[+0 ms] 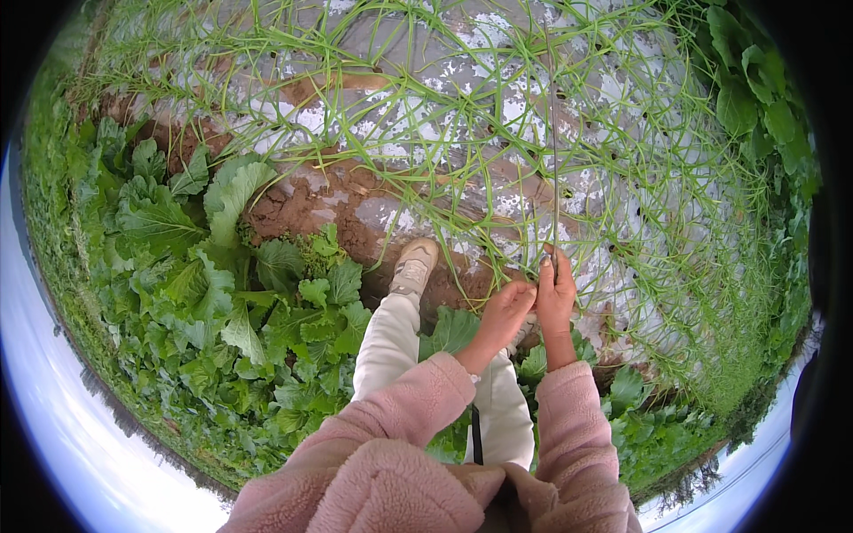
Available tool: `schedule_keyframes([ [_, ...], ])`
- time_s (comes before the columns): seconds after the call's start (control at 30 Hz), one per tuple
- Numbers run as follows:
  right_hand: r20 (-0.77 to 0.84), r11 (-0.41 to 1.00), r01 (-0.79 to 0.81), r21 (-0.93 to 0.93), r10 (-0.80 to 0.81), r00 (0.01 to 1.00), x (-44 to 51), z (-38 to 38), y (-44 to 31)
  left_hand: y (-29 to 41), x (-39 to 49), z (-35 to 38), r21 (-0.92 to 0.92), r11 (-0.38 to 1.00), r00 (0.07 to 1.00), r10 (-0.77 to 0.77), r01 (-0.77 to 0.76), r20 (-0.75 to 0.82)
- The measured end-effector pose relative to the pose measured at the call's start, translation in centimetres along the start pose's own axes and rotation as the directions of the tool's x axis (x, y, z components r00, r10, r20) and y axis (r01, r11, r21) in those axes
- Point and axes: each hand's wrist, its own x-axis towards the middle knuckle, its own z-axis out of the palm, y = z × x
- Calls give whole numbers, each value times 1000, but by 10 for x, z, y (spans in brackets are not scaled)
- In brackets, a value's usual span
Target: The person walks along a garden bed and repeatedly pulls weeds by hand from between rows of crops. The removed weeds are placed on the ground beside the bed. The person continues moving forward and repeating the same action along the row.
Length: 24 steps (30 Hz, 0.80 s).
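Observation:
My right hand (pixel 557 293) grips the near end of a long thin rod (pixel 554 133), which looks like metal. From my fingers the rod runs away over the planted bed, nearly straight up the picture. Close against the right hand is my left hand (pixel 500 320), its fingers curled and the fingertips drawn together. Whether those fingertips pinch anything is too small to tell. Beyond both hands, narrow-leaved green plants like young onions (pixel 413 86) grow through holes in a grey plastic mulch film (pixel 373 33) with white patches.
Broad-leaved leafy greens (pixel 220 293) crowd the left side and surround my legs. More grow along the far right (pixel 740 93). Bare reddish soil (pixel 300 206) edges the film. My shoe (pixel 414 263) stands at that edge, and the other is mostly hidden behind my hands.

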Motion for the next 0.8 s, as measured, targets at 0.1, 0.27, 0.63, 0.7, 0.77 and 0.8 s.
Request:
schedule_keyframes([
  [0.1, 3, 1000, 23, -12, -23, 1000, 4, 5, 2, 2, -1, 0, -26, 1000, 1000, 1, -1, -17],
  [0.27, 41, 976, 42, -215, -34, 999, 26, 10, -2, 9, 1, 1, -136, 991, 999, -11, 4, -53],
  [0.63, 248, 849, 170, -500, -48, 967, 175, 62, -34, 37, 1, -33, -133, 991, 994, -25, 11, -102],
  [0.7, 240, 819, 220, -530, -103, 965, 186, 73, -35, 39, 0, -36, -138, 990, 993, -41, 26, -111],
  [0.77, 250, 819, 209, -534, -84, 965, 191, 82, -33, 40, 0, -37, -146, 989, 992, -35, 18, -118],
  [0.8, 257, 821, 214, -529, -85, 963, 193, 86, -31, 40, 0, -38, -141, 990, 992, -35, 17, -124],
])
